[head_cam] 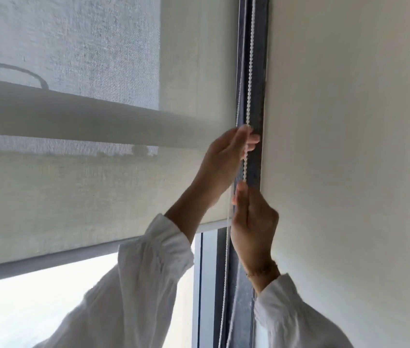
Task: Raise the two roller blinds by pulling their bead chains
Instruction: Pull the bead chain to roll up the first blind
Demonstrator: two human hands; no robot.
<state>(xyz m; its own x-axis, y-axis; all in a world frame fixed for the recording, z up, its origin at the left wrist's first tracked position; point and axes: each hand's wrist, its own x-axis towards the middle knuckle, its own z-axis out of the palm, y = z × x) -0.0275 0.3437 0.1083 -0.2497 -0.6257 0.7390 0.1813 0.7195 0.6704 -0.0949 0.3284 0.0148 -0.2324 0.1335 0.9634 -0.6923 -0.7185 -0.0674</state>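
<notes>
Roller blinds hung over the window: a sheer blind with its bottom edge partly raised above a strip of bright glass, and behind it a grey hem of what was judged to be the second blind, a little lower. Two bead chains ran down the dark window frame beside a pale wall. The beaded chain nearer the wall was pinched between thumb and fingers of the left hand, held higher. The right hand was closed around the same run just below, fingers pressed together on it. A second chain strand hung free, just beside the hands.

The step was judged to be mid-pull, hand over hand. It would best be done with the chain drawn straight down, parallel to the frame, so that the beads stayed seated in the clutch. One hand was to be kept gripped while the other was moved up. Short, even pulls would be preferred to jerks, and the free strand was to be kept from tangling.
</notes>
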